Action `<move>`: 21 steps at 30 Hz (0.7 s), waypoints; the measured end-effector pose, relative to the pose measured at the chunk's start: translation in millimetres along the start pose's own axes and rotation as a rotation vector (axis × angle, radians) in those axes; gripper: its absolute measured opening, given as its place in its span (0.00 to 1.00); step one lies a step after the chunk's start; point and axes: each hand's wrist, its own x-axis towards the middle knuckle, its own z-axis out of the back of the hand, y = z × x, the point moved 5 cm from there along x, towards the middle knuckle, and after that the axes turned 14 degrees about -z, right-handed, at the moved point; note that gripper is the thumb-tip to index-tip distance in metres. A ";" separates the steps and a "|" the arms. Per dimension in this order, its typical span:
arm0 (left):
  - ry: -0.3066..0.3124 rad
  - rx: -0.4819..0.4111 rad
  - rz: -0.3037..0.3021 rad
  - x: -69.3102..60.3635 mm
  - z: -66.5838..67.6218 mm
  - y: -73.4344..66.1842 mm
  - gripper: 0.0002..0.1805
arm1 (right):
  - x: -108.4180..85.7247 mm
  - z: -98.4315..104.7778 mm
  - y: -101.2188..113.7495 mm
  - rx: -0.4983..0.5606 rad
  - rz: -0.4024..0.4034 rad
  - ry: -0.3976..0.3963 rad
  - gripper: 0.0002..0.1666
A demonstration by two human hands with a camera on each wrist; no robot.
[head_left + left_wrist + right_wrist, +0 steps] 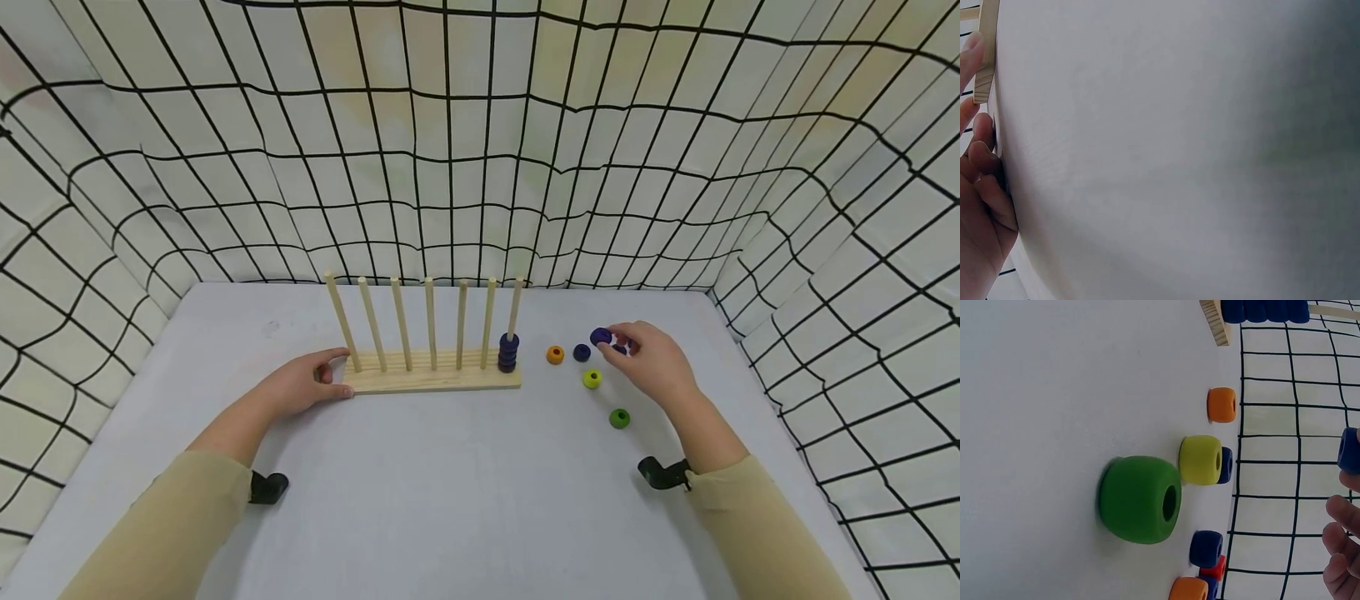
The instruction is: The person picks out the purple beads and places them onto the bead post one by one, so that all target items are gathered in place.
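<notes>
At left of centre in the head view, we see the left hand [302, 385] gripping the left end of the pegged base [435, 382]. Well apart, at right of centre, the right hand [652, 365] pinches a blue bead [600, 336]. Stacked blue beads [507, 354] occupy the rightmost peg [515, 307]; a green bead [619, 419] lies lower right.

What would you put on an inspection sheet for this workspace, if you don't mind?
Surface: white table.
Job's things: rack with seven pegs; four blue beads on the rightmost; loose orange bead, yellow bead, green bead, red bead and others to the rack's right.
Clutter: nothing seen.
Hands: left hand holds the rack's left end; right hand pinches a blue bead above the table.
Cables: nothing seen.
Surroundings: black net behind and at both sides.
</notes>
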 end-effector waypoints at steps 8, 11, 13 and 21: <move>0.002 0.003 0.003 -0.1 -0.7 1.6 0.45 | 3.1 1.1 14.1 0.009 0.016 -0.002 0.26; 0.003 0.005 0.006 0.2 -1.2 3.0 0.45 | 3.7 2.2 19.7 0.003 0.026 -0.007 0.26; 0.002 0.007 0.006 0.4 -1.4 4.1 0.45 | 3.5 3.8 23.4 0.002 0.032 -0.008 0.26; -0.005 0.007 0.014 -0.6 0.0 3.1 0.45 | 3.9 9.2 35.4 0.016 0.035 -0.009 0.26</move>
